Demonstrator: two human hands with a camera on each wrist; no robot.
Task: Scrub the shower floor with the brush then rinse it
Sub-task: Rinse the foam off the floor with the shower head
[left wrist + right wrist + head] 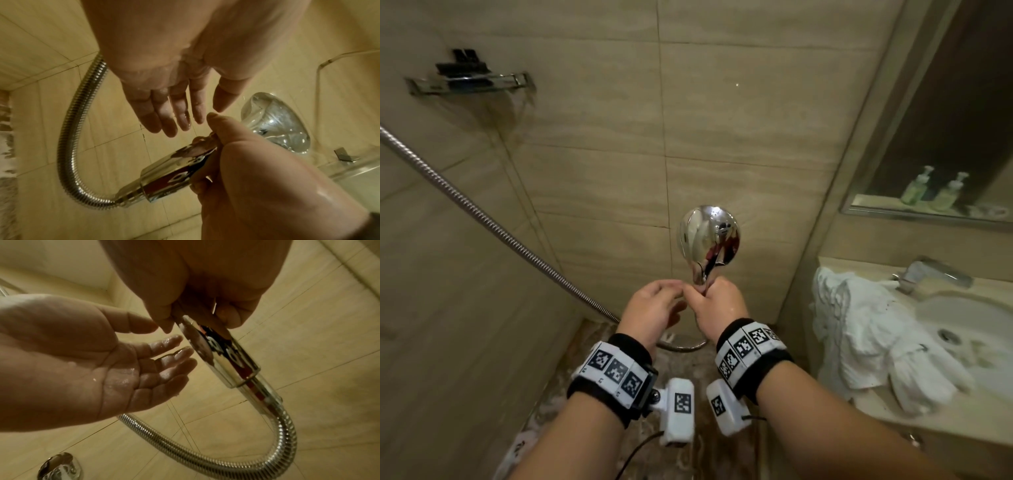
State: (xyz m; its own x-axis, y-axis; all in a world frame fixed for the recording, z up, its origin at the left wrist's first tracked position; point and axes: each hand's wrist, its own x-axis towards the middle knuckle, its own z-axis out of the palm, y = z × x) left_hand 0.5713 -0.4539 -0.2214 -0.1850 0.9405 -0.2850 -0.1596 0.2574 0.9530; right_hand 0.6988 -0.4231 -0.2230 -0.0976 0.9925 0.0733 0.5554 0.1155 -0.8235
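Note:
My right hand (pixel 717 301) grips the handle of a chrome shower head (pixel 709 240), which points up toward the tiled wall. In the right wrist view, the right hand (pixel 195 313) curls round the handle (pixel 226 356). Just left of it, my left hand (pixel 664 301) is open and wet, holding nothing, with its fingers (pixel 170 116) straight and close to the handle (pixel 174 167). The ribbed metal hose (pixel 482 216) runs from the upper left and loops under the hands (pixel 287 443). Below lies the brown shower floor (pixel 688 370) with foam patches. No brush is in view.
A white sink (pixel 928 308) with a chrome faucet (pixel 935 274) stands at the right, with a crumpled white towel (pixel 866 339) over its rim. A metal wall shelf (pixel 469 82) hangs at the upper left. Two pump bottles (pixel 917 188) show at the upper right.

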